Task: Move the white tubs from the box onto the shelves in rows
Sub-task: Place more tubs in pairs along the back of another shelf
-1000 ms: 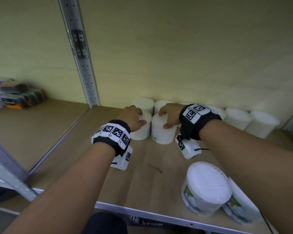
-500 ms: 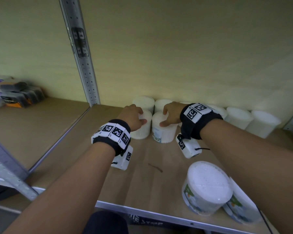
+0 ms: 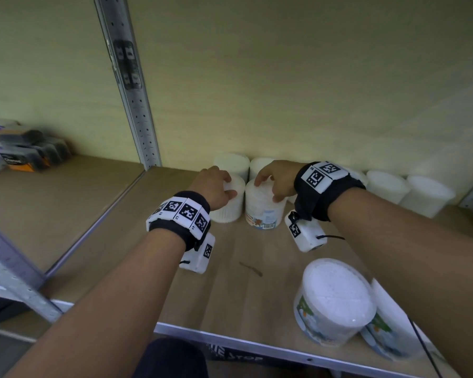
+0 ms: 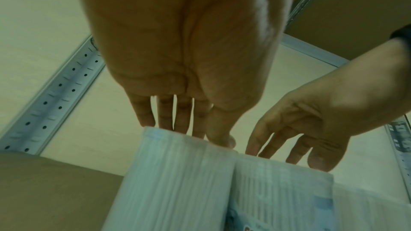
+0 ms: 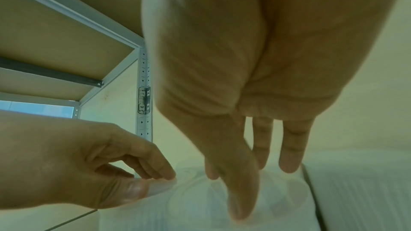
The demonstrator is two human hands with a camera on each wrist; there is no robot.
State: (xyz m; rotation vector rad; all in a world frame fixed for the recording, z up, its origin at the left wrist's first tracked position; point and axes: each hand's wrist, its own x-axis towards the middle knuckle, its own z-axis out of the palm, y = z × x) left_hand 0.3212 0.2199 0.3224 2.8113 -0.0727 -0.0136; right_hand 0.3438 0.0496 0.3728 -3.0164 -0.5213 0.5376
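Observation:
Two small white tubs stand side by side on the wooden shelf (image 3: 243,282), in front of a back row of the same tubs (image 3: 385,185). My left hand (image 3: 213,186) grips the left tub (image 3: 228,208) from above, fingers over the lid and thumb on the near side (image 4: 189,134). Over the right tub (image 3: 262,211), whose printed label faces me, my right hand (image 3: 273,181) curls with fingers on the lid and thumb down the front (image 5: 251,182). The two tubs touch (image 4: 282,191). The box is not in view.
Two larger tubs (image 3: 336,301) with printed labels stand at the shelf's front right edge. A perforated metal upright (image 3: 131,85) divides this bay from the left one, where dark packets (image 3: 19,151) lie. Bare board lies between my wrists and the front rail.
The tub under my right hand has turned, so its printed label now faces front, and it sits closer to the left tub. My left hand has hardly moved.

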